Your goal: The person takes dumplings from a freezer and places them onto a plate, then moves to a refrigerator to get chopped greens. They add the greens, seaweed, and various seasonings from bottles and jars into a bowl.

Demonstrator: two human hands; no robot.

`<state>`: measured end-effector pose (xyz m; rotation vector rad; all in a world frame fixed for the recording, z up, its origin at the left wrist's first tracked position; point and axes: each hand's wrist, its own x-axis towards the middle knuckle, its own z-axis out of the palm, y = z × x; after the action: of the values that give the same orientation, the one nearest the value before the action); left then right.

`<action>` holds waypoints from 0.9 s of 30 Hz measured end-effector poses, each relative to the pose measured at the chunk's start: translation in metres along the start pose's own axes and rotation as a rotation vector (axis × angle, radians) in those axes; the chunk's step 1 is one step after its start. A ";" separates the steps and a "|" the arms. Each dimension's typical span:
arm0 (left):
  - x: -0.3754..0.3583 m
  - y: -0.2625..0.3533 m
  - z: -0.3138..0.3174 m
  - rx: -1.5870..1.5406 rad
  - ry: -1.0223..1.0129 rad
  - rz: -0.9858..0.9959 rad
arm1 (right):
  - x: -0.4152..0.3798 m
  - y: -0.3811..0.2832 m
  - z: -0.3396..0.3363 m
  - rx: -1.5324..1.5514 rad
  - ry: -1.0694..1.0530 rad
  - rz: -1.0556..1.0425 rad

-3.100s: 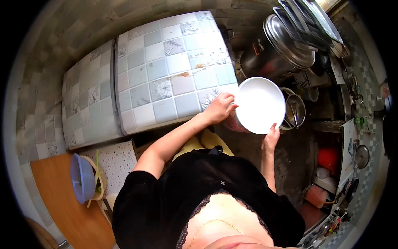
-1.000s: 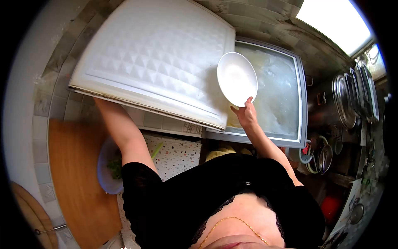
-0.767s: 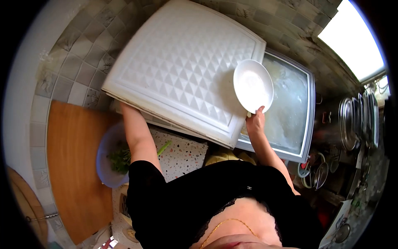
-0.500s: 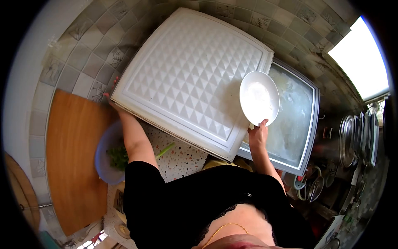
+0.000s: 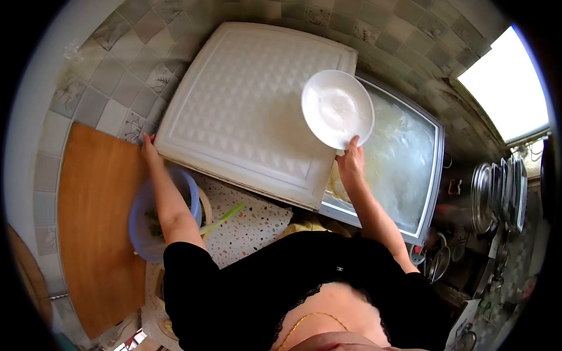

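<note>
My right hand (image 5: pixel 351 162) grips the near rim of a round white plate (image 5: pixel 339 108), thumb on top. The plate is tilted, and its shiny inner face shows. At the left, my left hand (image 5: pixel 148 146) is closed at the near left corner of a large white freezer lid (image 5: pixel 252 99) with an embossed diamond pattern; its fingers are partly hidden. The lid is raised at a slant. To its right, beneath the plate, lies a frosted glass panel (image 5: pixel 404 158) in a grey frame.
Below my left arm stands a blue translucent basin (image 5: pixel 139 228) holding leafy greens. A green stalk (image 5: pixel 225 217) lies on the speckled counter (image 5: pixel 257 234). A wooden board (image 5: pixel 96 222) is at the left. Metal trays (image 5: pixel 483 199) stand in a rack at the right.
The lid has come down and shifted left in view. My right hand has brought the plate up and to the left, over the lid's right edge. My left hand's fingers have closed in.
</note>
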<state>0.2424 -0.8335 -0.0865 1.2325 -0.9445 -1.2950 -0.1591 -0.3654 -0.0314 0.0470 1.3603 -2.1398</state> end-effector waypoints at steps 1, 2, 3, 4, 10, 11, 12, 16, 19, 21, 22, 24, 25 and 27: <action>-0.002 0.004 0.002 0.240 0.082 0.122 | 0.002 -0.003 0.003 -0.053 0.003 0.045; -0.006 0.007 0.005 0.482 0.158 0.247 | 0.004 -0.006 0.006 -0.151 0.031 0.069; -0.008 0.010 0.009 0.493 0.136 0.237 | 0.003 -0.012 0.012 -0.246 0.060 0.094; -0.011 0.013 0.010 0.650 0.195 0.283 | -0.001 -0.016 0.017 -0.319 0.063 0.066; -0.031 0.043 0.054 1.106 0.264 0.882 | 0.014 -0.026 0.018 -1.179 0.003 -0.184; -0.027 0.047 0.064 1.106 0.233 0.884 | 0.015 -0.022 0.018 -1.276 -0.012 -0.262; -0.019 0.051 0.074 1.050 0.097 0.828 | 0.011 -0.024 0.023 -1.340 -0.021 -0.301; -0.045 0.084 0.124 1.004 -0.334 0.654 | -0.001 -0.039 0.010 -1.402 -0.126 -0.368; -0.140 0.106 0.163 0.954 -0.494 0.806 | -0.007 -0.055 -0.029 -1.346 -0.091 -0.280; -0.207 0.105 0.178 0.899 -0.571 0.812 | -0.008 -0.062 -0.094 -1.089 0.038 -0.232; -0.243 0.104 0.186 0.846 -0.620 0.812 | -0.001 -0.054 -0.142 -0.963 0.081 -0.359; -0.326 0.105 0.200 0.861 -0.649 0.827 | 0.000 -0.052 -0.235 -1.086 0.304 -0.596; -0.356 0.096 0.204 0.805 -0.687 0.861 | -0.003 -0.062 -0.272 -1.331 0.488 -0.706; -0.411 0.075 0.216 0.710 -0.765 0.901 | -0.004 -0.072 -0.337 -1.433 0.718 -0.560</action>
<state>0.0033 -0.4636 0.0773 0.5666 -2.3197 -0.6564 -0.2847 -0.0609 -0.1312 -0.1681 3.3087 -0.9635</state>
